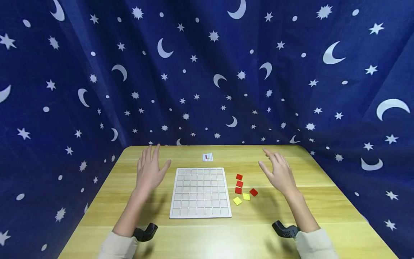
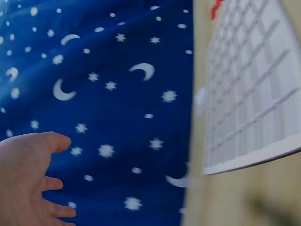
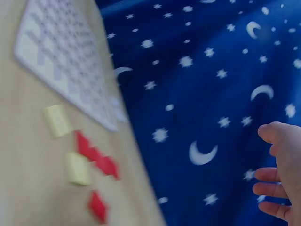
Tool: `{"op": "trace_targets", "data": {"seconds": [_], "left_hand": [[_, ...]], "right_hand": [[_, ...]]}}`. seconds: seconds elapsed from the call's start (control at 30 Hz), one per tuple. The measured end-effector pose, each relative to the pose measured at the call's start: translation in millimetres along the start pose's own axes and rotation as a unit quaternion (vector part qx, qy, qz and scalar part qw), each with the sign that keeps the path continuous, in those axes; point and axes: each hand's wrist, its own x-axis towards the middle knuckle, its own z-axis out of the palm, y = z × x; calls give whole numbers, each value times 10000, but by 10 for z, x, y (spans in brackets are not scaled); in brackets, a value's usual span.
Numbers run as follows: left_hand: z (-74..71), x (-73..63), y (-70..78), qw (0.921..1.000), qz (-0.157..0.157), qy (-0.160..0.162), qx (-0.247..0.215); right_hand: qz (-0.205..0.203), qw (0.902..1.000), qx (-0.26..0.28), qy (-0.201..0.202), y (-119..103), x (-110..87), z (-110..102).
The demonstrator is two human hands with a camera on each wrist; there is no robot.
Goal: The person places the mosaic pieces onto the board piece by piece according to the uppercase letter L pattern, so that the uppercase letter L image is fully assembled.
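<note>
A white square grid board [image 1: 200, 192] lies on the wooden table between the two hands. My left hand [image 1: 150, 172] hovers to the left of the board, fingers spread, holding nothing. On the other side my right hand [image 1: 280, 173] is raised over the table, also holding nothing, its fingers extended. Between the board and the right hand lie several red square tiles [image 1: 239, 183] and two yellow tiles [image 1: 246, 196]. One red tile [image 1: 253, 192] sits apart, nearest the right hand. In the right wrist view the tiles look blurred.
Behind the board lies a small white card [image 1: 207, 157] with a printed grid and coloured marks. The wooden table [image 1: 245, 233] ends at a blue curtain [image 1: 200, 86] with moons and stars. A black wrist mount [image 1: 146, 232] projects from each cuff.
</note>
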Motion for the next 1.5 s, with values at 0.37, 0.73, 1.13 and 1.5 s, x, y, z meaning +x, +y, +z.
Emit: {"op": "trace_targets", "data": {"seconds": [0.37,0.73,1.13,1.5], "left_hand": [[584,-391,-303,9961,-362,-187,-779],[1082,-593,-551,9753,-535,-813,-1982],[1228,-656,-651,9783,-425,-1235,-1608],[1226,-701,-655,9802,-116,-1188,-1578]], "right_hand": [[569,9959,451,-547,204,-531,434],[1083,9799,885,-1421,444,-838,627],[1129,9799,695,-1492,512,-890,736],[1214,9822,402,-1378,492,-864,786]]}}
